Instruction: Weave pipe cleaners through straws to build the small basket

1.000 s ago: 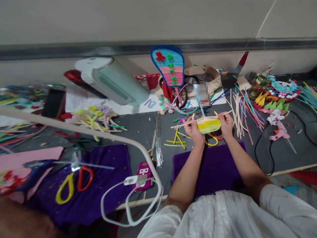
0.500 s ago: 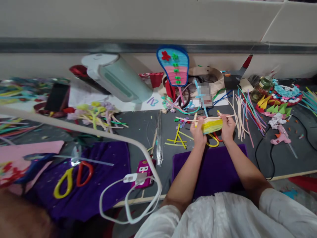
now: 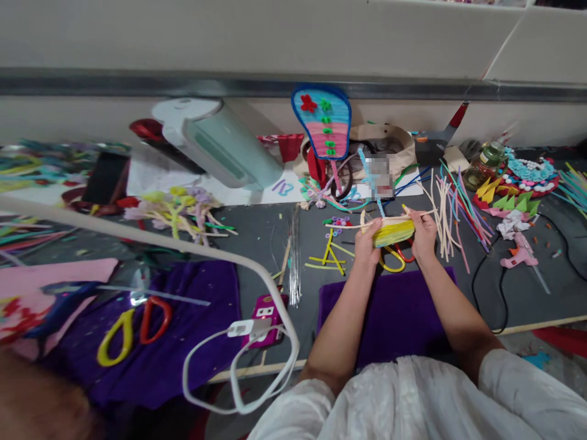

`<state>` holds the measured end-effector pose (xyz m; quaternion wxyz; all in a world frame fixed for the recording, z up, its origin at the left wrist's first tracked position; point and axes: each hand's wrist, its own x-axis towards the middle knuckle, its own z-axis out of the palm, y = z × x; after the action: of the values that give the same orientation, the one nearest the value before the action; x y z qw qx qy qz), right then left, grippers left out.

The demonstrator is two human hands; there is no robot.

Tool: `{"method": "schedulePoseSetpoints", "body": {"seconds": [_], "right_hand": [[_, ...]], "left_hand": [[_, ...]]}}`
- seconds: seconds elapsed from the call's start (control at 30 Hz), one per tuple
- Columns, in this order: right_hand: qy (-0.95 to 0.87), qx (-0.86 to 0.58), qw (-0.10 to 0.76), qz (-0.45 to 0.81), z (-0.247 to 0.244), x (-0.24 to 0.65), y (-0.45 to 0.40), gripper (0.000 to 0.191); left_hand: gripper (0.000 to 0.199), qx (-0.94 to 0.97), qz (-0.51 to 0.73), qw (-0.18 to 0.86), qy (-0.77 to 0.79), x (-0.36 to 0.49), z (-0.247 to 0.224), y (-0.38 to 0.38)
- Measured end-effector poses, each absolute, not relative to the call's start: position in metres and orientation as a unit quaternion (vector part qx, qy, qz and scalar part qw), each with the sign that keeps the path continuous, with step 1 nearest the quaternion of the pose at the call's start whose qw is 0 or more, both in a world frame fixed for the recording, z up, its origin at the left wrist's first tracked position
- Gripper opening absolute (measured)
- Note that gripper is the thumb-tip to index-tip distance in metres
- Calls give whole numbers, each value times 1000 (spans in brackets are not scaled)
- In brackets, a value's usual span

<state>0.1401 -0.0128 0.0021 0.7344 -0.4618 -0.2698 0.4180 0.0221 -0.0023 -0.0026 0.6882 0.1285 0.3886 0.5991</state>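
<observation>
My left hand (image 3: 368,245) and my right hand (image 3: 424,237) grip the two sides of a small craft panel (image 3: 393,233) of yellow and pale-green pipe cleaners in rows. Across its top edge runs a pale cream pipe cleaner (image 3: 342,226), its ends sticking out past both hands. A light-blue stem (image 3: 380,208) rises behind the panel; I cannot tell whether it is attached. Below the panel, on the table, are the yellow and red handles of scissors (image 3: 391,264), the rest hidden. Beside my right hand lie loose cream pipe cleaners (image 3: 444,223).
A purple cloth (image 3: 389,311) lies under my forearms. Cut yellow pieces (image 3: 328,256) lie left of my hands, a pink glue gun (image 3: 520,252) right. A fan-shaped craft (image 3: 326,131) stands behind. White cable (image 3: 287,333) loops over a power strip (image 3: 266,318). Part of another person shows lower left.
The panel has tilted a little and shifted slightly lower, with both hands still on it. Small beads beyond my left hand show more fully. Other things stay put.
</observation>
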Motion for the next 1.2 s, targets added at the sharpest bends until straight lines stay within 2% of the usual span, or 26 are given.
{"method": "schedulePoseSetpoints", "body": {"seconds": [0.33,0.47,0.53,0.6,0.63,0.7,0.73,0.87,1.0,1.2], "right_hand": [[-221,-451,724,473,-13,156,-5,30],[-249,-479,689,484,-18,158,-3,40],[-261,-539,696,396,-17,161,-4,46],[-289,-602,706,237,-12,163,-8,49],[-328,-620,694,162,-8,164,-10,46],[-463,-599,647,85,-1,161,-17,22],[-550,-567,608,77,2,157,-19,15],[-695,-504,510,47,4,140,-23,23],[-702,-522,482,34,-2,135,-21,29],[-705,-526,475,15,-1,137,-20,28]], "left_hand": [[41,182,587,667,421,30,-2,-8],[42,172,602,655,424,30,-8,-4],[43,160,608,653,422,28,-9,-2],[43,144,614,652,422,27,-9,0],[43,137,616,651,423,27,-9,0],[43,129,617,649,427,27,-8,0],[43,128,617,648,427,27,-7,0],[40,138,623,650,412,31,-5,-2],[37,149,630,647,404,33,1,-6],[35,153,639,647,388,34,7,-8]]}}
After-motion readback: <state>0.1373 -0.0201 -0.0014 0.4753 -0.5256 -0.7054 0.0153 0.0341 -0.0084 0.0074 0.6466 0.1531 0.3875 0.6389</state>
